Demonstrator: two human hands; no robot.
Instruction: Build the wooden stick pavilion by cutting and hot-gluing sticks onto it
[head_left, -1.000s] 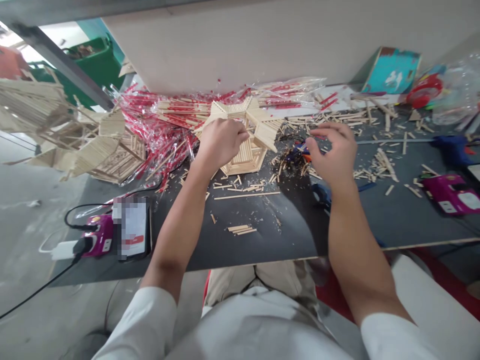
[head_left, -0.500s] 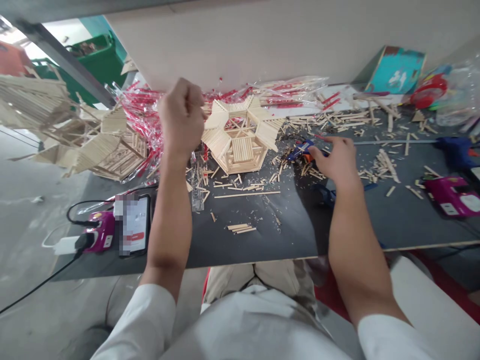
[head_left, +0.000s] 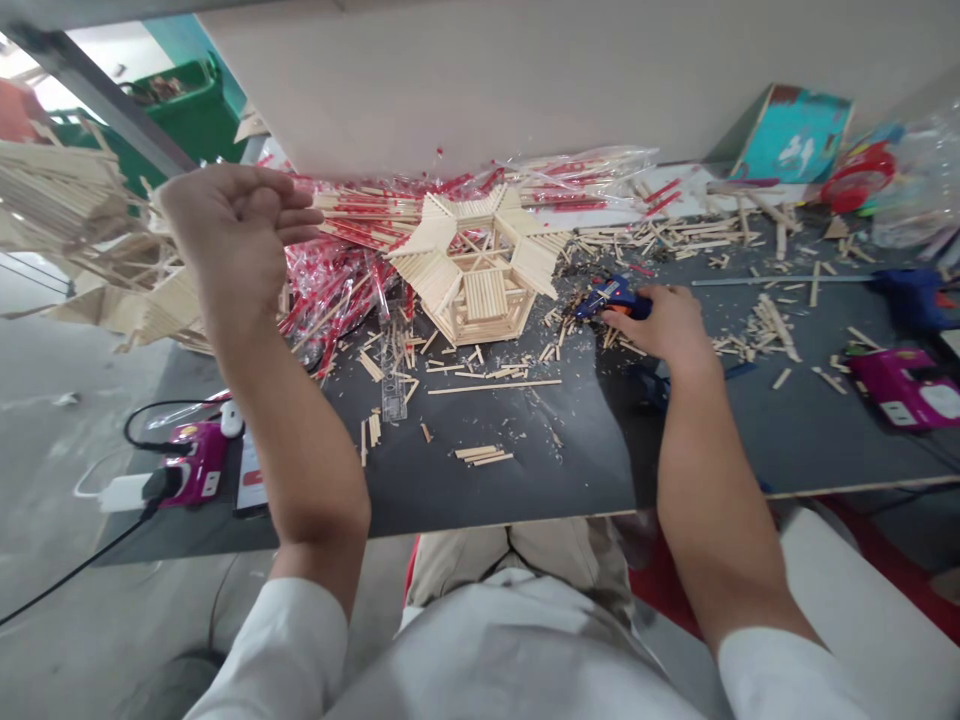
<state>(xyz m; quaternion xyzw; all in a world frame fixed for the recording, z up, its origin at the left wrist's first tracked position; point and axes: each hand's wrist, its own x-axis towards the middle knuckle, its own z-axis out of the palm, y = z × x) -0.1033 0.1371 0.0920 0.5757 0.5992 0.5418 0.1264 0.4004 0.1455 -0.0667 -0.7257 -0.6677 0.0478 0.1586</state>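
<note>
My right hand point(head_left: 667, 325) is curled closed around the rear of a blue-and-orange hot glue gun point(head_left: 613, 297), whose tip points toward a pale hexagonal model of wooden sticks point(head_left: 480, 280). The model sits just left of the gun on a dark grey tabletop point(head_left: 510, 480). My left hand point(head_left: 232, 225) is raised and empty, fingers bent and loosely together, forearm angled up, just left of clear plastic bags point(head_left: 330, 300) stuffed with red-marked wooden sticks, which lie against the model's far left side. Well left of the model, a green plastic bin point(head_left: 187, 115) holds brownish scraps. Far right of it, a crumpled clear plastic bag point(head_left: 919, 180) bulges at the table's corner
</note>
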